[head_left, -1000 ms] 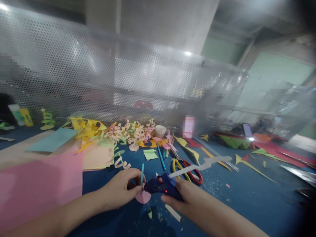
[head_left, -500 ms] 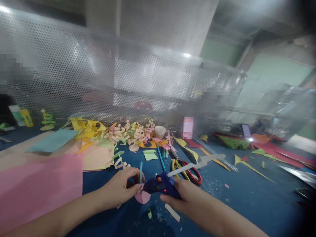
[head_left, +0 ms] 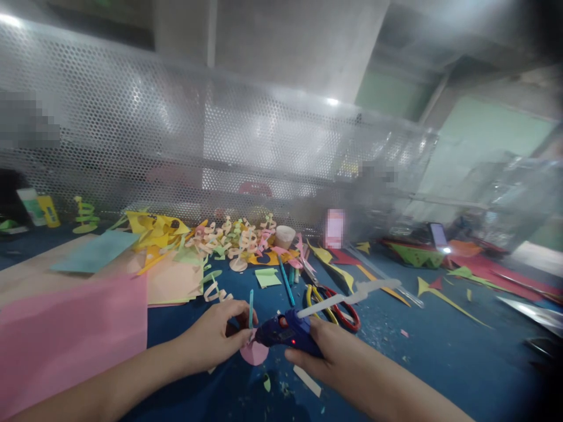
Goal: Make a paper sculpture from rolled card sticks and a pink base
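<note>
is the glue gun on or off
On, it seems: a small red light glows on the side of the blue glue gun, which the right hand grips, nozzle by the pink paper disc.

The left forearm (head_left: 132, 375) comes in from about 8 o'clock and points toward 2 o'clock, wrist nearly straight; the left hand (head_left: 215, 335) lies back-up, thumb and fingertips pinched together on its 3 o'clock side; the right forearm (head_left: 387, 390) comes in from about 5 o'clock and points toward 10 o'clock; the right hand (head_left: 323, 350) is curled in a closed grip, knuckles up, thumb low; the hands sit near each other, not touching.
</note>
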